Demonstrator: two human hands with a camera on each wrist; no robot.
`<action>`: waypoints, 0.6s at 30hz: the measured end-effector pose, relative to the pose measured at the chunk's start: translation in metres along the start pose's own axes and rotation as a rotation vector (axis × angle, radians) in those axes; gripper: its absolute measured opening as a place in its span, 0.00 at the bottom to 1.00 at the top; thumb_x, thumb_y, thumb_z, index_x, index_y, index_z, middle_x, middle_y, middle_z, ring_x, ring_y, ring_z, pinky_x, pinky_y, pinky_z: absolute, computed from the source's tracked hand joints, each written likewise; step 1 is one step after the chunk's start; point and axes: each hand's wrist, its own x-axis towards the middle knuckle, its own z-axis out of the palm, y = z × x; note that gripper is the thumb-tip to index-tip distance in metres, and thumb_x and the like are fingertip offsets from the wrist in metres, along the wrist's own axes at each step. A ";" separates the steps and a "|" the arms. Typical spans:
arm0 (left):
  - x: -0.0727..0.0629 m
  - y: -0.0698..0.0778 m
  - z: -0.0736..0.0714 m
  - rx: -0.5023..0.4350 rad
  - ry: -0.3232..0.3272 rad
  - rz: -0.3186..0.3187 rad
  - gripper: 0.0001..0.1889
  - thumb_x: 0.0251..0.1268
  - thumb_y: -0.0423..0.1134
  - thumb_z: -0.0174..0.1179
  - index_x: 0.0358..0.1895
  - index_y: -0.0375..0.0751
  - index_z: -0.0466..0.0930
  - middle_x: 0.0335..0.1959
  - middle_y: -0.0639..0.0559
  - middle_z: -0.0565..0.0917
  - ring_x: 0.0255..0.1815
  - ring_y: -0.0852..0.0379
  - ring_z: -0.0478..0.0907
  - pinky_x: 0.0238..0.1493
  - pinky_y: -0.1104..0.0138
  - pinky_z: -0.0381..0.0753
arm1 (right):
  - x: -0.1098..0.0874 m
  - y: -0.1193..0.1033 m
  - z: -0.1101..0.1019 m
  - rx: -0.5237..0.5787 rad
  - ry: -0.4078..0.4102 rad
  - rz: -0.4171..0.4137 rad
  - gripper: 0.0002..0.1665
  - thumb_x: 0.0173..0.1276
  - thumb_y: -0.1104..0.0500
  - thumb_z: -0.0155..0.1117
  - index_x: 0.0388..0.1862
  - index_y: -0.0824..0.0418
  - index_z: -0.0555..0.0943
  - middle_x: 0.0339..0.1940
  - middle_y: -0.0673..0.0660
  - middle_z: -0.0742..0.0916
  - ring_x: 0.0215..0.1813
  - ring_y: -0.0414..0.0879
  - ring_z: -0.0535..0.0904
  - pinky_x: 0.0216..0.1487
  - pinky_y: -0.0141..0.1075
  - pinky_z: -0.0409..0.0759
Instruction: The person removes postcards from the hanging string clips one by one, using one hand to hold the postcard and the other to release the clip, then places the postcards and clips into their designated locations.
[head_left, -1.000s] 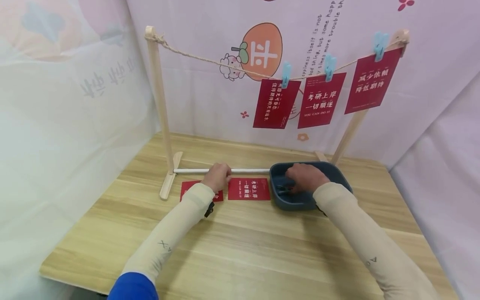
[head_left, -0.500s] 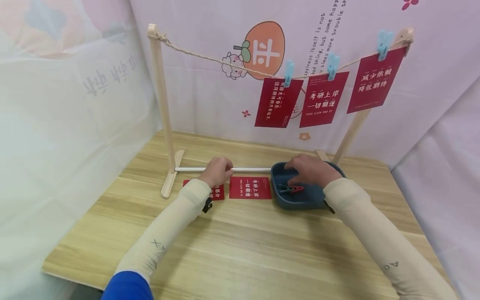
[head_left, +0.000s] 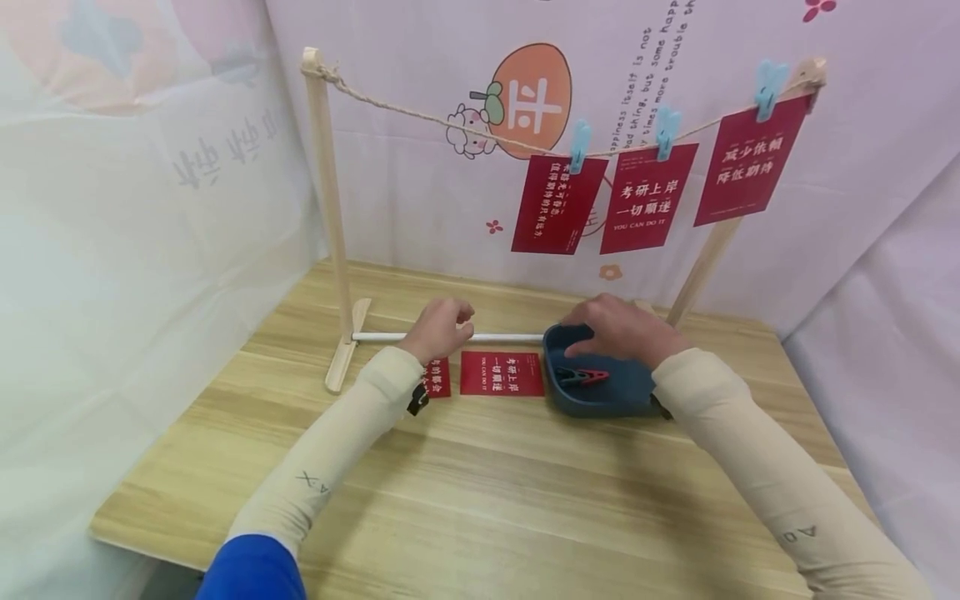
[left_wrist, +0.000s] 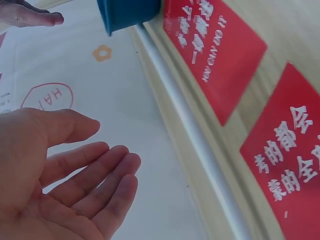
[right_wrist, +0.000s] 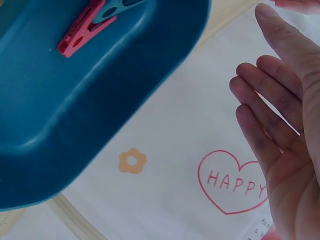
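My left hand (head_left: 439, 327) hovers above a red card (head_left: 438, 378) on the table, partly covering it in the head view. Its fingers are loosely curved with nothing between them, as the left wrist view confirms. A second red card (head_left: 501, 373) lies just to the right. Over the rear of a dark blue plastic tray (head_left: 615, 406) is my right hand (head_left: 628, 330), thumb apart from relaxed, bare fingers. Inside the tray rest a red clothespin (head_left: 595, 377) and a green-blue clothespin (right_wrist: 116, 7). Three more red cards (head_left: 558, 204) hang from a twine line (head_left: 405, 108) by light blue clothespins (head_left: 580, 147).
A wooden post (head_left: 330, 200) on a flat foot (head_left: 341, 365) holds the twine at left, and another post (head_left: 701, 271) at right. A white rod (head_left: 502, 338) runs low between them, behind the cards. Printed white cloth (head_left: 420, 225) backs the wooden table (head_left: 480, 483).
My right hand has lifted up and back from inside the tray, uncovering the clothespins. My left hand has risen slightly off the card area, its fingers loosening.
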 end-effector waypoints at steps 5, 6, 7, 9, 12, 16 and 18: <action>0.000 0.007 -0.010 -0.028 0.021 0.009 0.21 0.76 0.33 0.58 0.68 0.30 0.78 0.67 0.37 0.83 0.69 0.43 0.81 0.72 0.54 0.80 | -0.002 -0.002 -0.010 0.013 0.074 -0.023 0.35 0.58 0.53 0.86 0.63 0.63 0.86 0.58 0.64 0.91 0.60 0.61 0.89 0.59 0.52 0.88; 0.001 0.007 -0.011 -0.032 0.029 0.016 0.21 0.76 0.33 0.58 0.67 0.30 0.79 0.67 0.38 0.84 0.69 0.43 0.81 0.72 0.54 0.80 | -0.003 -0.002 -0.013 0.009 0.095 -0.028 0.34 0.58 0.53 0.86 0.62 0.63 0.86 0.57 0.65 0.91 0.59 0.61 0.89 0.59 0.52 0.88; 0.001 0.008 -0.013 -0.036 0.034 0.019 0.21 0.76 0.33 0.58 0.67 0.30 0.79 0.67 0.38 0.84 0.69 0.43 0.81 0.72 0.54 0.80 | -0.004 -0.002 -0.015 0.002 0.117 -0.034 0.34 0.58 0.53 0.86 0.62 0.64 0.87 0.57 0.65 0.91 0.59 0.61 0.89 0.58 0.52 0.88; 0.001 0.009 -0.016 -0.044 0.043 0.027 0.20 0.76 0.34 0.58 0.67 0.30 0.79 0.66 0.38 0.84 0.68 0.43 0.81 0.72 0.54 0.80 | -0.006 -0.001 -0.020 -0.002 0.147 -0.040 0.34 0.58 0.53 0.85 0.62 0.63 0.86 0.57 0.64 0.91 0.60 0.61 0.89 0.58 0.51 0.89; 0.001 0.010 -0.018 -0.060 0.042 0.022 0.21 0.76 0.34 0.58 0.68 0.31 0.79 0.67 0.39 0.83 0.69 0.44 0.81 0.72 0.55 0.80 | -0.010 -0.002 -0.026 0.006 0.153 -0.001 0.35 0.60 0.52 0.84 0.65 0.61 0.85 0.59 0.62 0.91 0.61 0.60 0.88 0.58 0.51 0.89; 0.000 0.014 -0.020 -0.078 0.054 0.017 0.22 0.77 0.35 0.58 0.69 0.32 0.78 0.68 0.39 0.83 0.69 0.45 0.80 0.72 0.55 0.80 | -0.016 -0.008 -0.036 0.044 0.164 0.041 0.37 0.61 0.49 0.83 0.67 0.59 0.84 0.62 0.61 0.90 0.63 0.60 0.87 0.62 0.53 0.87; -0.001 0.017 -0.022 -0.083 0.068 0.026 0.21 0.77 0.35 0.58 0.68 0.32 0.78 0.68 0.40 0.83 0.69 0.45 0.81 0.72 0.55 0.80 | -0.018 -0.010 -0.041 0.049 0.180 0.042 0.37 0.61 0.49 0.83 0.68 0.58 0.84 0.63 0.60 0.89 0.64 0.60 0.87 0.64 0.54 0.86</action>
